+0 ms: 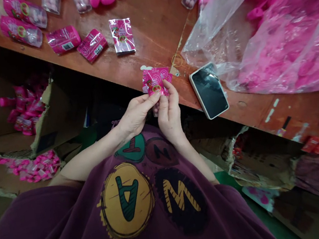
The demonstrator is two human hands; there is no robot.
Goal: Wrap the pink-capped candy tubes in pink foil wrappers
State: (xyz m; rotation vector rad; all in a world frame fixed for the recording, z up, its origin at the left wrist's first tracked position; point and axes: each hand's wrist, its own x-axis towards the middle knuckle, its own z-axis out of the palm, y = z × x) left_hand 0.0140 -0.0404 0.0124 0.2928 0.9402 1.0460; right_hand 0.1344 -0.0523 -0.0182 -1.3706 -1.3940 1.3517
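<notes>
1 pink wrapper [153, 82] pinched tight in fingers of left hand [135, 116] and right hand [171, 119], maybe 1 jar [155, 111] below; 1 phone [210, 92] nearby.

Head view, one: worn on your head, looking forward and steeply down. Nearest: your shirt [158, 216], filling the lower frame. Middle range: your left hand [135, 115] and right hand [170, 114], close to centre. Beyond: bench [154, 27], seen from above, its edge slanting down rightward, running past the top.
</notes>
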